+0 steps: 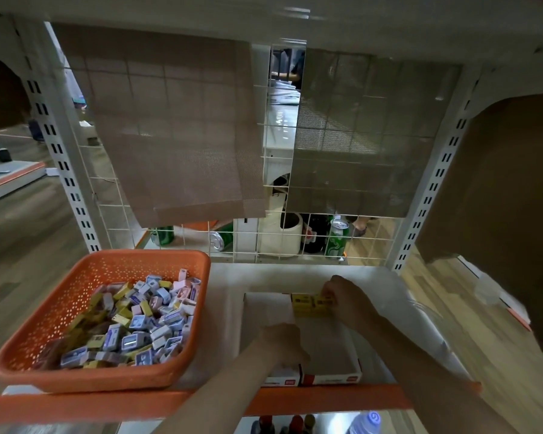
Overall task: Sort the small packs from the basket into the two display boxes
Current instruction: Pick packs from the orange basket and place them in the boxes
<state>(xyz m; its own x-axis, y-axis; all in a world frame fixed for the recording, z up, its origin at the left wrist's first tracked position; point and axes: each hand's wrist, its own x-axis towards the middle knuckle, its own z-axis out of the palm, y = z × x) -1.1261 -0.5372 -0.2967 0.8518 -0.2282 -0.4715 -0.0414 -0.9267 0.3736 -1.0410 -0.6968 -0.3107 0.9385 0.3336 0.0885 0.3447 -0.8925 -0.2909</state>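
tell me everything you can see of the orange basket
The basket is orange, plastic-looking, rectangular with rounded corners, a thick rim and perforated walls. It sits upright on the left of the shelf, partly filled with small packs in blue, yellow, pink and white. Neither the left hand nor the right hand touches it.

Shelf: you face a white shelf board [224,311] with an orange front lip [107,405] nearest you, a wire grid [188,242] at its back and slotted white uprights [72,189] at the sides.
Your left: an orange perforated basket [85,383] sits flat on the board, its near wall at the lip.
Centre: two white boxes stand side by side, touching, with their red-marked fronts toward you. These are the left display box [265,311] and the right display box [326,346]. A bare strip of board separates them from the basket.
Your right: a crinkled clear plastic sheet [427,324] lies on the board just beside the right box.
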